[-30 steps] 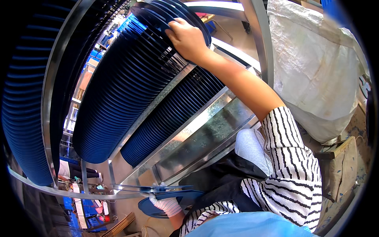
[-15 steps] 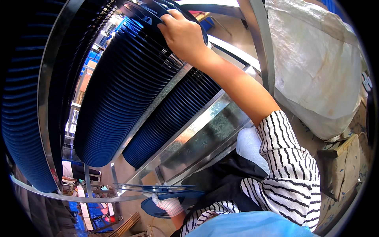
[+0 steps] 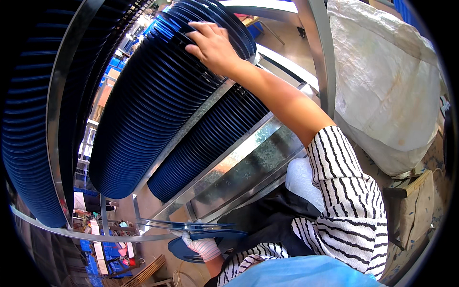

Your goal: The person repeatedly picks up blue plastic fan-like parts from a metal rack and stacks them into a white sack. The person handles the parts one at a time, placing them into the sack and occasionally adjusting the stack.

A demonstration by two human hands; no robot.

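Observation:
Dark blue round plastic discs, like reel flanges, stand on edge in a long row [image 3: 143, 115] on a metal rack. Over the far end of this row is my bare right hand [image 3: 213, 45]. Its fingers are spread, slightly smeared, and hold nothing. Whether the fingertips touch the disc edges I cannot tell. Low in the picture, close to my body, my left hand [image 3: 204, 248], in a whitish glove, grips several blue discs [image 3: 184, 251]. Its fingers are partly hidden by the discs.
Lower on the rack runs another row of discs [image 3: 205, 143], and one more [image 3: 28, 143] stands at far left. Metal bars [image 3: 318, 52] curve around them. A large whitish sack [image 3: 382, 91] is at right, near a box-like piece [image 3: 413, 210]. Another person [image 3: 88, 202] is in the background.
My right hand has let go of the disc at the row's far end and drawn slightly back, fingers spreading. More disc edges show there. My left hand has barely moved.

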